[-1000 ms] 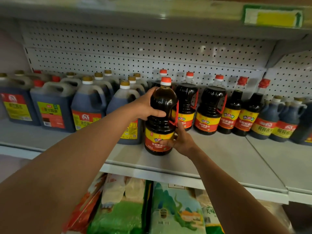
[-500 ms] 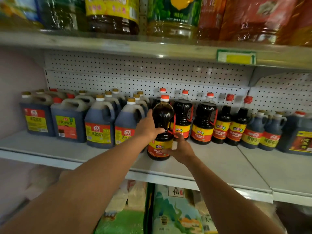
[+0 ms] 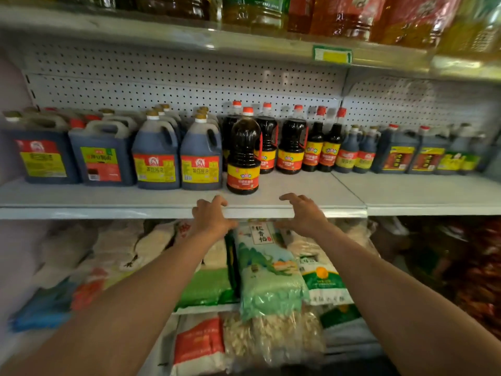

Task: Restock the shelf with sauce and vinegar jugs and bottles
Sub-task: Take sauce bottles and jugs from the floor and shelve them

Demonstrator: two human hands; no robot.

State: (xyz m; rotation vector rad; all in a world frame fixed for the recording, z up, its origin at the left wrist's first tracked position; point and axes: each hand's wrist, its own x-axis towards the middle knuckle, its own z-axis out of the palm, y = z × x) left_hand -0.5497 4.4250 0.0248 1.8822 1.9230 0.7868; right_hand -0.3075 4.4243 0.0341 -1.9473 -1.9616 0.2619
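The dark sauce bottle with a red cap and a red and yellow label (image 3: 243,153) stands upright on the grey metal shelf (image 3: 298,198), nearer the front edge than the row of similar dark red-capped bottles (image 3: 291,142) behind it and to its right. Just beside it on the left stand the blue-tinted plastic sauce jugs with handles and yellow-red labels (image 3: 201,156); I cannot tell if the bottle touches the nearest jug, because the picture is a little blurred there.

Neither hand holds anything. The left hand (image 3: 210,218) and the right hand (image 3: 305,213) hang in front of the shelf edge, apart from the bottle, with fingers loosely bent and spread.

I judge that this bottle is placed and the next piece of stock is needed; no waiting stock is in view. The risk I see is the position of the bottle: it stands alone before its row, so a new jug or an arm that comes in beside it can knock it and tip it off the shelf. Pushing it back too hard can also disturb the bottles behind it.

Under the shelf lie soft bags of rice with green and white print (image 3: 268,270), and above it a second shelf carries yellow oil bottles (image 3: 352,17).
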